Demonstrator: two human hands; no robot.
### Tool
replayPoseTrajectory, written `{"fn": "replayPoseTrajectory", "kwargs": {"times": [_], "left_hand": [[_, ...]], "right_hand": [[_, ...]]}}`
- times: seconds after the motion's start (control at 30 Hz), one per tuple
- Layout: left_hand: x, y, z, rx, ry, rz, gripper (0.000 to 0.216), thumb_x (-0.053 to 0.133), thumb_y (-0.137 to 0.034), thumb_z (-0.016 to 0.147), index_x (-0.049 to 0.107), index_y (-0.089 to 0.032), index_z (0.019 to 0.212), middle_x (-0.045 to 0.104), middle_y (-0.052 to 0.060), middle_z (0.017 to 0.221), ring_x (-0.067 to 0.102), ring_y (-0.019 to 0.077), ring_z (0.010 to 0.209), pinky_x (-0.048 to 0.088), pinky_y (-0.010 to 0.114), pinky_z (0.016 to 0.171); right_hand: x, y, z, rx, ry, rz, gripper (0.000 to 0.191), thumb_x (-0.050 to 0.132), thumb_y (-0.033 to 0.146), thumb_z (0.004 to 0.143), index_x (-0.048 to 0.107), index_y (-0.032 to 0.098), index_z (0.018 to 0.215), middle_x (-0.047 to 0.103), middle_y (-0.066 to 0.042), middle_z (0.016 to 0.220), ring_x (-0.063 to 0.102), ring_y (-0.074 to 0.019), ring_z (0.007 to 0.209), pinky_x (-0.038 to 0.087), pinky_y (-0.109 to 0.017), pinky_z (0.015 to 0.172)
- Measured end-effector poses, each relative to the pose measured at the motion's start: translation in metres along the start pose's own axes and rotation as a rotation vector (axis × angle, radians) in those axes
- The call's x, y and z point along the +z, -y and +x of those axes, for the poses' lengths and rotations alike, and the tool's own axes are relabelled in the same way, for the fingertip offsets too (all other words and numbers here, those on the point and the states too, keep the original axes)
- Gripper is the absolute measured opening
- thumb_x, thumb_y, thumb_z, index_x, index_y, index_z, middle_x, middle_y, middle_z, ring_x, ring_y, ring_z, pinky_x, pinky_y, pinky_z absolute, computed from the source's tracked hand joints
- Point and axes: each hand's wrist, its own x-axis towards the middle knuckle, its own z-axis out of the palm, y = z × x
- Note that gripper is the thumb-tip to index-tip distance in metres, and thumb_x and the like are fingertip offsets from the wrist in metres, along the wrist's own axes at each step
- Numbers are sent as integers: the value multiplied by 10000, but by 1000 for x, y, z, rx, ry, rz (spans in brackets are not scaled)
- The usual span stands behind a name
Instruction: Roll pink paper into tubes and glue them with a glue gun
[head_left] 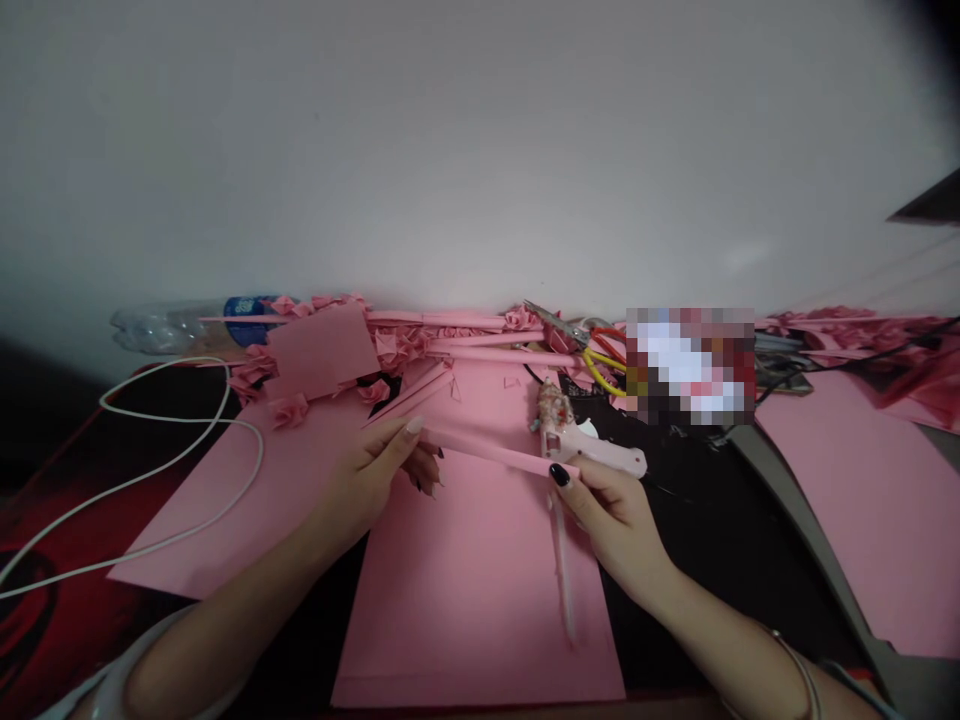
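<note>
A narrow pink paper strip point(491, 455), perhaps folded or rolled, stretches between my two hands above a pink paper sheet point(465, 600). My left hand point(386, 465) pinches its left end between thumb and fingers. At the other end, my right hand point(600, 505) grips it, thumb on top. Just behind the right hand lies a white glue gun point(600, 450) with a stained, crusted nozzle end. A thin translucent stick point(562, 570), likely glue, rests on the sheet below the strip.
Pink folded paper flowers point(401, 345) and paper stems point(502, 355) are heaped along the wall. Yellow-handled scissors point(600, 370), pliers point(559, 320) and a blurred-out patch are at the back right. A plastic bottle point(165, 328) lies back left, near a looping white cable point(259, 465). More pink sheets point(877, 490) flank the middle.
</note>
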Motion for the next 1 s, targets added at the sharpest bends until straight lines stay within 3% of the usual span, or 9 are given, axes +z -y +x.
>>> {"fn": "replayPoseTrajectory", "kwargs": {"times": [0.37, 0.63, 0.8, 1.0], "left_hand": [[2, -3, 0, -23, -57, -67, 275, 514, -388, 876, 629, -176, 743, 656, 14, 627, 581, 143, 476, 460, 269, 483], [-4, 0, 5, -6, -204, -53, 238, 581, -386, 842, 675, -187, 933, 685, 23, 828, 554, 106, 503, 430, 246, 515], [-4, -2, 7, -24, -302, -90, 146, 671, -323, 763, 705, -195, 824, 674, 3, 783, 524, 104, 495, 414, 250, 506], [-2, -6, 4, 42, -303, 110, 169, 676, -334, 759, 711, -225, 882, 599, -46, 558, 527, 114, 513, 445, 245, 558]], "right_hand": [[1, 0, -4, 46, 43, 8, 411, 409, 389, 937, 546, 175, 614, 326, 50, 488, 291, -93, 443, 207, -238, 427], [-1, 0, -4, 52, -30, 22, 424, 422, 383, 933, 460, 182, 561, 334, 47, 492, 286, -88, 444, 209, -240, 430], [-1, 0, -5, 46, -29, 3, 421, 423, 382, 933, 478, 179, 568, 320, 50, 490, 279, -88, 444, 208, -243, 434], [-2, -3, -6, 44, -38, 14, 427, 434, 381, 929, 433, 188, 548, 322, 50, 490, 275, -90, 446, 205, -245, 434]]}}
